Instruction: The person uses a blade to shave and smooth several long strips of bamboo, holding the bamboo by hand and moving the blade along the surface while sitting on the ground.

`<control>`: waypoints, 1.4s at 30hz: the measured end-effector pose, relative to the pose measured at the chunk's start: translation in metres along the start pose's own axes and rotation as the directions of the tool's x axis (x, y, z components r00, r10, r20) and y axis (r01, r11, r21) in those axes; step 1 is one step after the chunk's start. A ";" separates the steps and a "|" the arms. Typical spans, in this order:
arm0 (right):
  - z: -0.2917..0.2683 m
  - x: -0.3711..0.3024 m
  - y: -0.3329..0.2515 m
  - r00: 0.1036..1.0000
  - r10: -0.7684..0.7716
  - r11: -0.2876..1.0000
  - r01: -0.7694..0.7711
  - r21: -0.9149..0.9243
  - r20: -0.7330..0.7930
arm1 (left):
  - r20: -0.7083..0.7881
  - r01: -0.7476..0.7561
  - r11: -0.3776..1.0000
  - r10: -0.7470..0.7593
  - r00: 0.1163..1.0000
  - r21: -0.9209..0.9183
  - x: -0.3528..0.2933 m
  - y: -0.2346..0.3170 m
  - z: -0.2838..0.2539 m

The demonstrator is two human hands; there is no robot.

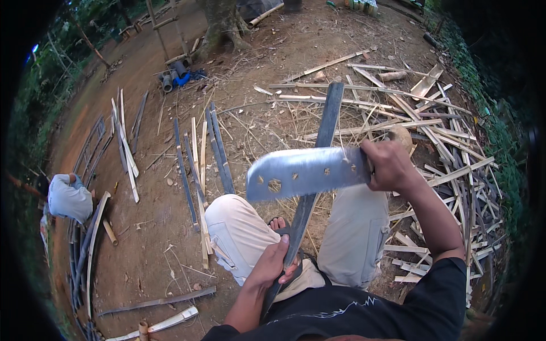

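Note:
My right hand point(389, 166) grips the handle of a broad steel cleaver point(304, 172) whose blade has several holes and points left, held level above my knees. My left hand point(277, 261) clasps the near end of a long dark bamboo slat point(325, 139). The slat runs from my lap away from me, passing under the blade and out over the dirt. The blade's edge lies across the slat near its middle. My legs in light trousers are bent on both sides of the slat, with a sandalled foot point(277, 223) showing between them.
A heap of pale split bamboo strips point(438, 136) covers the ground to the right. Dark slats point(219, 148) lie in rows on the dirt to the left. Another person in a light shirt point(69, 197) crouches at the far left by more slats. A tree trunk point(220, 25) stands behind.

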State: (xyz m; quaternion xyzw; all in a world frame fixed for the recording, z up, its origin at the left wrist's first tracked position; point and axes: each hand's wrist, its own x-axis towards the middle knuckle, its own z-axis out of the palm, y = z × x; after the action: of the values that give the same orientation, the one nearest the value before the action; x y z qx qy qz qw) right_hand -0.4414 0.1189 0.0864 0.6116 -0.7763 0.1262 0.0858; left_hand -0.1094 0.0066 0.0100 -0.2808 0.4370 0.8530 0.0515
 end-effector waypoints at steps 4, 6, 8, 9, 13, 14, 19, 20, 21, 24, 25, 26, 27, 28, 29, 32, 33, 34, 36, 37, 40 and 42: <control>-0.010 0.016 0.039 0.969 0.212 0.977 -0.209 0.032 -0.124 | -0.036 0.061 0.998 -0.061 0.997 -0.018 -0.012 -0.006 -0.003; -0.010 0.010 0.023 0.976 0.215 0.976 -0.214 0.038 -0.020 | -0.064 0.049 0.999 -0.049 0.997 0.008 -0.011 -0.004 0.002; 0.003 0.006 0.025 0.993 0.101 0.994 -0.104 0.043 0.068 | -0.060 0.053 0.998 -0.051 0.997 0.024 -0.011 -0.003 0.001; 0.004 0.007 0.024 0.992 0.089 0.995 -0.092 0.038 0.088 | -0.056 0.058 0.998 -0.056 0.997 0.028 -0.011 -0.004 -0.001; 0.016 0.024 0.083 0.884 0.460 0.877 -0.437 0.202 -0.085 | -0.062 0.054 0.998 -0.053 0.997 0.012 -0.015 -0.014 -0.015; 0.018 0.020 0.086 0.850 0.522 0.830 -0.487 0.273 -0.072 | -0.061 0.034 0.997 -0.030 0.998 0.070 -0.016 -0.011 -0.012; 0.039 0.018 0.053 0.789 0.607 0.473 -0.459 0.752 0.100 | -0.149 0.000 0.990 0.020 0.989 0.139 0.018 0.022 -0.003; 0.028 0.027 0.040 0.775 0.611 0.374 -0.460 0.805 0.159 | -0.156 -0.020 0.990 0.042 0.987 0.140 0.025 0.027 -0.001; 0.022 0.038 0.025 0.765 0.605 0.263 -0.453 0.852 0.220 | -0.173 -0.039 0.988 0.064 0.983 0.146 0.029 0.033 0.000; 0.017 0.070 -0.003 0.772 0.630 0.303 -0.346 0.888 0.086 | -0.157 -0.053 0.975 0.088 0.984 0.215 0.039 0.050 0.005; 0.015 0.080 -0.008 0.771 0.626 0.280 -0.364 0.888 0.119 | -0.155 -0.055 0.969 0.095 0.983 0.242 0.043 0.055 0.008; 0.014 0.090 -0.012 0.770 0.620 0.256 -0.381 0.888 0.151 | -0.149 -0.083 0.968 0.120 0.981 0.236 0.045 0.058 0.011; 0.011 0.098 -0.014 0.772 0.610 0.237 -0.394 0.888 0.179 | -0.133 -0.101 0.963 0.137 0.982 0.249 0.049 0.063 0.013; 0.011 0.103 -0.014 0.785 0.591 0.144 -0.329 0.933 0.186 | -0.116 -0.118 0.958 0.153 0.981 0.262 0.053 0.067 0.014; 0.012 0.106 -0.012 0.784 0.594 0.114 -0.303 0.946 0.180 | -0.100 -0.136 0.952 0.169 0.981 0.274 0.056 0.070 0.013; 0.020 0.108 0.001 0.779 0.600 0.011 -0.239 0.971 0.185 | 0.013 -0.125 0.981 0.124 0.992 0.147 0.062 0.065 0.009; 0.017 0.108 0.004 0.764 0.612 -0.013 -0.250 0.968 0.206 | 0.044 -0.114 0.991 0.112 0.993 0.063 0.062 0.060 0.007; 0.011 0.107 0.005 0.748 0.624 -0.037 -0.260 0.965 0.226 | 0.077 -0.100 0.995 0.101 0.992 -0.021 0.059 0.054 0.005; 0.010 0.110 0.019 0.733 0.633 -0.123 -0.220 0.968 0.247 | 0.135 -0.056 0.997 0.062 0.989 -0.049 0.052 0.032 -0.006; 0.008 0.111 0.029 0.731 0.640 -0.124 -0.207 0.970 0.238 | 0.168 -0.023 0.998 0.032 0.985 -0.054 0.045 0.015 -0.012; 0.010 0.110 0.045 0.731 0.657 -0.108 -0.155 0.982 0.187 | 0.178 0.043 0.999 -0.040 0.983 -0.017 0.025 -0.013 -0.027; 0.014 0.103 0.035 0.689 0.713 -0.021 -0.166 0.986 0.131 | 0.059 0.031 0.998 -0.035 0.998 0.058 0.014 -0.016 -0.030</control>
State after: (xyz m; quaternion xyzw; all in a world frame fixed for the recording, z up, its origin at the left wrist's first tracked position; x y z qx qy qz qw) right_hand -0.4998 0.0270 0.0996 0.1780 -0.6199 0.7363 -0.2048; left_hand -0.1026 -0.0091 -0.0227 -0.2606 0.4549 0.8472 0.0867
